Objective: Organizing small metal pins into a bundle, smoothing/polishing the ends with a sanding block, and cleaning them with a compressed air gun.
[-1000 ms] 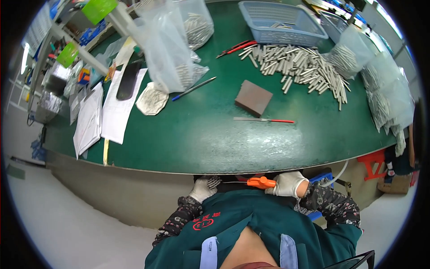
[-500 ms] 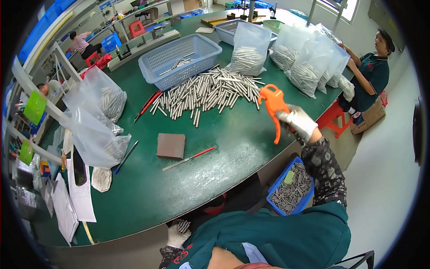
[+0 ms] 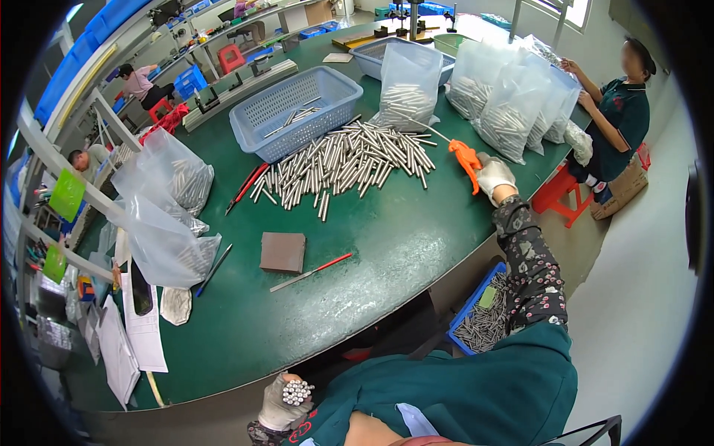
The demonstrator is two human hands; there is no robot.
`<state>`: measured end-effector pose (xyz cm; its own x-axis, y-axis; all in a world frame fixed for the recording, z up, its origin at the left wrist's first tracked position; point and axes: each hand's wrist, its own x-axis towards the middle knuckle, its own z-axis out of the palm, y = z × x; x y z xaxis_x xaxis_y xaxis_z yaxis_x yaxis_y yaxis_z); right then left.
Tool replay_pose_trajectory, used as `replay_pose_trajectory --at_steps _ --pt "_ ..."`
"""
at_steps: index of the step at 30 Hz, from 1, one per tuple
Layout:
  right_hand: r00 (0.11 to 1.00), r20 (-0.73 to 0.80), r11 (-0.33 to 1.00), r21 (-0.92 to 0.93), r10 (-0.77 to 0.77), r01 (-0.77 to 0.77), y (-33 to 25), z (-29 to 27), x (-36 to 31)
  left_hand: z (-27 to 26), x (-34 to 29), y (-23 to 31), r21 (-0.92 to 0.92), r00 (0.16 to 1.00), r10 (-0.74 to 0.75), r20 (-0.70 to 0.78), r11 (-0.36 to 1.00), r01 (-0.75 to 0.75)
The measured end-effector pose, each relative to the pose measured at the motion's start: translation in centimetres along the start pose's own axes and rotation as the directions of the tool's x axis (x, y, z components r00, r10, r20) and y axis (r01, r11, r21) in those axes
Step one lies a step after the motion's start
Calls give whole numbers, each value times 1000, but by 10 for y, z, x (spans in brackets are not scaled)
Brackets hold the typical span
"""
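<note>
1. The left hand [image 3: 277,407], gloved, is closed around a bundle of metal rods [image 3: 297,392], ends facing up, near the body below the table edge. The gloved right hand [image 3: 495,177] is at an orange air gun [image 3: 465,163] out over the table's right side; whether its fingers are wrapped or loosening, I cannot tell.
2. A second ago the gun's nozzle pointed at the bundle in the lap; now gun and rods are well apart (so, I judge, the blowing has paused).
3. Beside the right forearm, below the table, a blue bin [image 3: 468,305] holds more rods.
4. On the green table [image 3: 387,260] lie a red-handled file [image 3: 312,272] and a brown block [image 3: 283,253], then a loose rod pile [image 3: 349,160] before a blue-grey basket [image 3: 245,130].
5. Beyond, clear bags [image 3: 406,70] hold rods; a co-worker [image 3: 623,111] sits at the far right.
</note>
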<state>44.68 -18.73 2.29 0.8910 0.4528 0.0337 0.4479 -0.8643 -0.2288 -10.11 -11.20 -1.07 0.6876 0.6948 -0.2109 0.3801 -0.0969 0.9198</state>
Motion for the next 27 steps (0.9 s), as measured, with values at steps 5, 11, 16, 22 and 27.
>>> replay_pose_trajectory --at_steps 5,11,16,22,27 --pt "994 -1 993 -51 -106 106 -23 -11 -33 -12 12 32 -280 995 71 -66 956 -87" --pt "972 -69 974 -12 -226 225 -32 -1 -49 -29 57 49 -267 946 233 -225 919 -290" --pt "954 -82 957 -66 -287 282 -39 0 -53 -42 99 46 -332 941 176 -287 904 -271" --pt "757 -365 782 113 -541 613 -111 -38 -113 -49 126 30 -475 939 135 -317 834 -281" --pt "428 -218 219 611 -877 761 -218 -13 -199 -54 132 -3 -519 919 241 -312 767 -378"
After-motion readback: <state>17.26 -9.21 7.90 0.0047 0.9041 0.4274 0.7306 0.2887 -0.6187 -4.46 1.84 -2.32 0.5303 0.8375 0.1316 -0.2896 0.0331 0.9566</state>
